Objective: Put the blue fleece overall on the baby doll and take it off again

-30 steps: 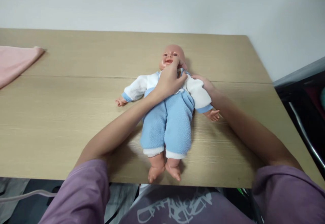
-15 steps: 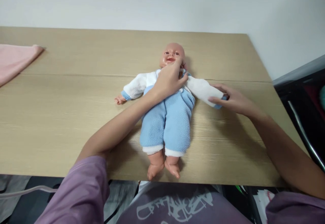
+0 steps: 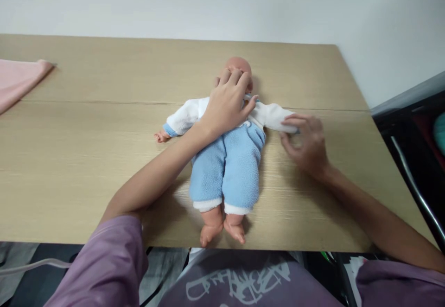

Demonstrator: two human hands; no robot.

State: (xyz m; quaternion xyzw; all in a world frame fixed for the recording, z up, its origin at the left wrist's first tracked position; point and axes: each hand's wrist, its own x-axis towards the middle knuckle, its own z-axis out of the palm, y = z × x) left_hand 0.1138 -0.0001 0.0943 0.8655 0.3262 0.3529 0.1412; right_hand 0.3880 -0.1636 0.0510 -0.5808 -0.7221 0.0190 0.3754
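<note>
A baby doll (image 3: 239, 168) lies on its back, its bare feet towards me, in light blue fleece trousers and a white top with blue cuffs. My left hand (image 3: 225, 100) rests over its upper chest and lower face, fingers laid across the mouth and thumb held apart. That hand hides the doll's face below the brow and part of its collar. At the right, my right hand (image 3: 306, 142) has its fingers on the end of the white sleeve (image 3: 274, 116), with the thumb below. No doll hand shows at this cuff; the other doll hand (image 3: 162, 135) sticks out.
The wooden table (image 3: 86, 172) has a seam running across it and meets a pale wall (image 3: 174, 5). A folded pink cloth (image 3: 21, 82) lies at the far left. Beyond the right edge stands a dark object with a metal bar (image 3: 417, 184).
My left hand has shifted up, its fingers now covering the doll's mouth and eyes. My right hand has turned over the sleeve end, and the sleeve has risen slightly.
</note>
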